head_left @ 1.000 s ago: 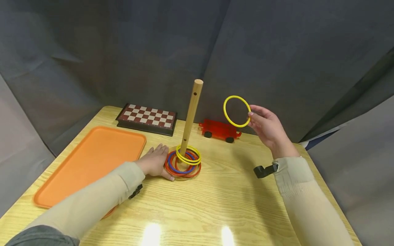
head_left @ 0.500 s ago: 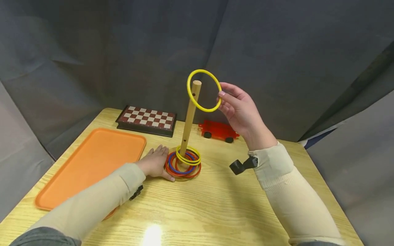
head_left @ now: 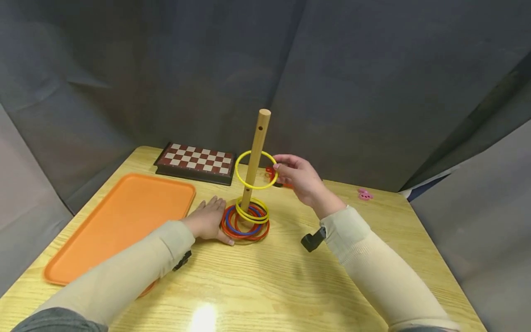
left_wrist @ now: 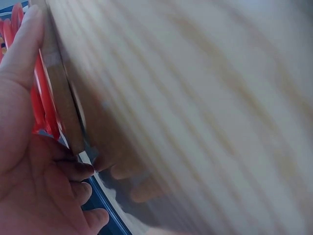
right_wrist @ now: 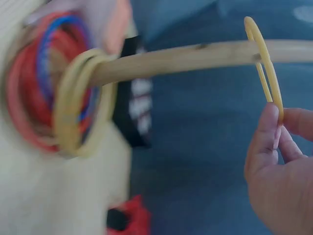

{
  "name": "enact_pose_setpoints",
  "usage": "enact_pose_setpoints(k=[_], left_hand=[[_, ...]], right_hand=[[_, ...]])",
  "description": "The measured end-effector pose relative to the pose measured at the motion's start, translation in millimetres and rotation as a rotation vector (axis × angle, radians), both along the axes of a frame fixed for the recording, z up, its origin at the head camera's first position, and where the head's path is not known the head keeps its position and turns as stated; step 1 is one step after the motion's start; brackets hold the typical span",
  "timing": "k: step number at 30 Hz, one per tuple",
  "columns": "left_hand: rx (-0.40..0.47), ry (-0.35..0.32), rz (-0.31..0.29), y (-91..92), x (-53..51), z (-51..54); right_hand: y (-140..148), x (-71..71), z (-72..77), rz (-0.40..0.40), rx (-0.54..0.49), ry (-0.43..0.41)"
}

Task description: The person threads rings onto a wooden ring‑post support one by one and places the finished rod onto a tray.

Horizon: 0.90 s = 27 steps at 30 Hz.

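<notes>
My right hand (head_left: 302, 180) pinches a yellow ring (head_left: 258, 187) between thumb and fingers. That ring encircles the upright wooden post (head_left: 261, 133) partway down, above the stacked rings. Around the post's foot lie other yellow rings (head_left: 266, 217), a blue ring (head_left: 231, 226) and red rings (head_left: 254, 239). My left hand (head_left: 207, 220) rests with extended fingers beside the stack, thumb toward the front. In the left wrist view its thumb lies along the edge of the wooden base (left_wrist: 61, 93), near red rings (left_wrist: 45, 98). The rings hide much of the base in the head view.
An orange tray (head_left: 124, 221) lies left, partly beneath the left forearm. Behind stand a checkered board box (head_left: 195, 161) and a red toy wagon (head_left: 270, 174), mostly hidden by the right hand. A small pink piece (head_left: 365, 194) lies at right. Grey curtains enclose the table.
My right hand has carried the yellow ring left to the top of the post, then lowered it around the post. The left hand stays in place.
</notes>
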<state>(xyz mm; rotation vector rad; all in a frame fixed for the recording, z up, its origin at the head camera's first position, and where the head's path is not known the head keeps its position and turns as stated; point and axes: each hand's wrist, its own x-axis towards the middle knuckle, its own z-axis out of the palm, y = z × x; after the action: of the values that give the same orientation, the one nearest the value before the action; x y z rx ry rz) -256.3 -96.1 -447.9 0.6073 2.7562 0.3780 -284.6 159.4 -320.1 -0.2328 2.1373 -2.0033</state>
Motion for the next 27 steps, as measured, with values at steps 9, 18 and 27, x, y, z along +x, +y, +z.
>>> enact_pose_setpoints(k=[9, 18, 27], left_hand=[[-0.014, -0.023, 0.002, 0.5, 1.6, 2.3], [-0.001, -0.019, 0.001, 0.2, 0.1, 0.6], [0.008, -0.014, 0.002, -0.6, -1.6, 0.5]], right_hand=[[4.6, -4.4, -61.3, 0.012, 0.06, -0.131], [-1.4, 2.6, -89.3, 0.069, 0.159, -0.18], [-2.9, 3.9, -97.0, 0.042, 0.225, -0.155]])
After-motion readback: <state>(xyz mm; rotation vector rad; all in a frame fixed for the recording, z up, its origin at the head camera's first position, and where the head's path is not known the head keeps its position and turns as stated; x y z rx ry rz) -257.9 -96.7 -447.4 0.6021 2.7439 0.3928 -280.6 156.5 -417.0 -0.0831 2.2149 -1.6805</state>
